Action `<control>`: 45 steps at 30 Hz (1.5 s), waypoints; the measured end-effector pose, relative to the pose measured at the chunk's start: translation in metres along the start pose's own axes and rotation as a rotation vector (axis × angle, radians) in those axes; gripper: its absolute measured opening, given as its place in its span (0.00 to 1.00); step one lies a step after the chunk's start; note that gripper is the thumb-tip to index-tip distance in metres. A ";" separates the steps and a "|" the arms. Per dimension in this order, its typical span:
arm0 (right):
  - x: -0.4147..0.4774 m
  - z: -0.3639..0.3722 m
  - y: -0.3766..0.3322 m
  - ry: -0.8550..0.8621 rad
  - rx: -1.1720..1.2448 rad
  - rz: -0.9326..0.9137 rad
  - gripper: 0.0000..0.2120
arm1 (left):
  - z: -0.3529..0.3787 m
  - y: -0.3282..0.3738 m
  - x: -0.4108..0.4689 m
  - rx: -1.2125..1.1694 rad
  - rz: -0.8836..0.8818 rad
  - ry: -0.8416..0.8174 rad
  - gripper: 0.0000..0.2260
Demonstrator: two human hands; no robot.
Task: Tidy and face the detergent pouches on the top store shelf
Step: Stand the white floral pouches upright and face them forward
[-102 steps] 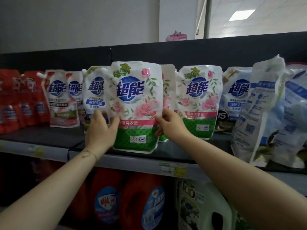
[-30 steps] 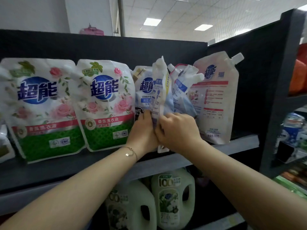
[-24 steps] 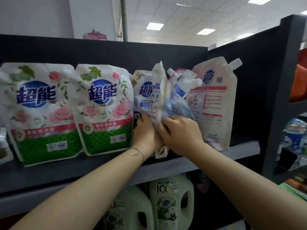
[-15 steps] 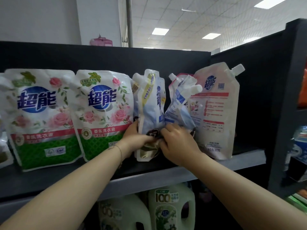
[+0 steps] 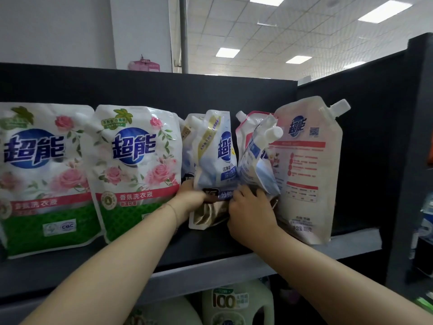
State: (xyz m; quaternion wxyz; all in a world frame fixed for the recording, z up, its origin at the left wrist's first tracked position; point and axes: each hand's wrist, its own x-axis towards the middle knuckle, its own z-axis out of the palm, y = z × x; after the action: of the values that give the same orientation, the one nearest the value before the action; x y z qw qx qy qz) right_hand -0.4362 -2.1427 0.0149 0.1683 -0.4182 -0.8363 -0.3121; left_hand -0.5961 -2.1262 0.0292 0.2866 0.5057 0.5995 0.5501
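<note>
The top shelf [image 5: 210,249] is black with a grey front edge. Far on the left stands a rose pouch [image 5: 39,174], white on top and green at the bottom, with its front turned this way. Just beside it on the right stands a second rose pouch [image 5: 138,170], the same kind, also front out, and the two overlap a bit.

Next comes the left hand [image 5: 191,198]. Its grip is curled round the lower left side of the blue pouch [image 5: 215,156]. This blue pouch is in the middle of the shelf, upright but turned partly sideways, and its brown bottom part is crumpled. Another pouch [image 5: 187,141] peeks out behind it on the left, mostly hidden.

The right hand [image 5: 250,212] is at the lower right side of the blue pouch. Its grip pinches that edge, thumb in front and fingers tucked in behind, and the fingers also touch the leaning pouch [image 5: 257,160] next to it. The leaning pouch tips to the right, with its white cap up high. A pink-edged pouch [image 5: 246,127] shows behind it.

Far right stands a pale pouch [image 5: 304,165], upright, with its back side facing out and its spout at the top right corner.

Below the shelf sits a pale green jug [image 5: 236,303]
</note>
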 end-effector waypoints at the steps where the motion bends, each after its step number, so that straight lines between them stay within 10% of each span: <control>1: 0.002 0.002 0.000 -0.013 -0.023 -0.002 0.17 | 0.005 0.001 0.002 0.024 0.031 0.066 0.27; 7: 0.009 -0.001 -0.006 -0.086 -0.105 0.025 0.18 | 0.025 -0.001 -0.004 0.302 0.499 0.417 0.47; 14: 0.009 0.007 -0.006 -0.029 -0.108 0.035 0.20 | 0.024 0.000 -0.019 0.644 0.520 0.395 0.54; 20: 0.010 0.011 -0.006 0.111 0.039 0.019 0.22 | 0.025 -0.001 -0.029 0.754 0.853 0.352 0.45; 24: 0.005 0.017 0.000 0.219 0.173 -0.067 0.16 | 0.019 0.010 -0.032 0.677 1.016 0.413 0.18; 30: -0.011 0.009 0.012 0.212 0.545 -0.313 0.12 | 0.043 0.044 -0.051 0.304 0.598 -0.012 0.32; 37: -0.035 -0.001 0.023 0.435 0.508 -0.174 0.09 | 0.074 0.061 -0.048 0.239 0.494 0.161 0.12; 45: -0.037 0.003 0.035 0.382 0.686 0.136 0.19 | 0.013 0.070 -0.035 0.316 0.394 0.261 0.14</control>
State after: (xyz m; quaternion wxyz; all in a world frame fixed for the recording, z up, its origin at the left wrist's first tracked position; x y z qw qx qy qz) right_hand -0.3858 -2.1470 0.0062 0.4708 -0.3265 -0.8161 -0.0750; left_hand -0.5528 -2.1617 0.0856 0.0123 0.5759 0.5998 0.5554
